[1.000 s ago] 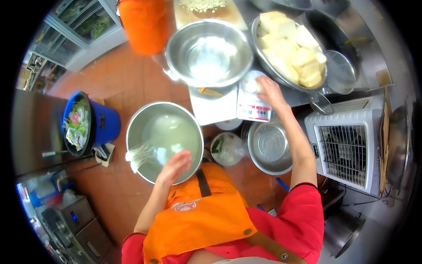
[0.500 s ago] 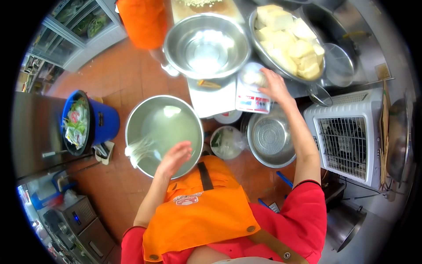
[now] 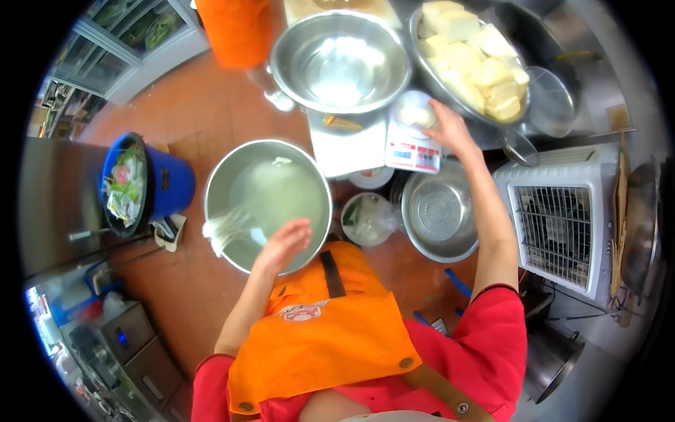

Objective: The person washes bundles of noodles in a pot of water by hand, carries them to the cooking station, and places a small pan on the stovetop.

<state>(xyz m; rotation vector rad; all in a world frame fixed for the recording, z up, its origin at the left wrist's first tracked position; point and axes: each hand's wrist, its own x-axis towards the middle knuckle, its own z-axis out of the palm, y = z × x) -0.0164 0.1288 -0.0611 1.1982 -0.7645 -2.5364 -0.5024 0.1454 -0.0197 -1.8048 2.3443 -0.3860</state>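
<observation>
My right hand (image 3: 448,126) reaches over a white kitchen scale (image 3: 413,152), its fingers at a pale, whitish lump (image 3: 416,112) on the scale's round top. My left hand (image 3: 287,243), empty with its fingers stretched out, hovers over the near right side of a large steel pot (image 3: 211,179) of cloudy liquid. White strands (image 3: 228,231) hang over the pot's left rim. Behind the scale and to its left sits a shiny steel bowl (image 3: 341,63). An oval basin (image 3: 420,42) heaped with pale yellow chunks (image 3: 478,63) stands beyond my right hand.
A blue bin (image 3: 172,184) with food scraps stands at the left. Right of the pot are a bag of whitish contents (image 3: 369,219) and a perforated-looking steel basin (image 3: 439,211). A grey-white cooler unit (image 3: 555,225) stands farther right. An orange container (image 3: 235,32) is at the top.
The view has shifted, so the bowl and scale sit higher in the picture. My right hand stays at the lump on the scale, and my left hand remains over the pot.
</observation>
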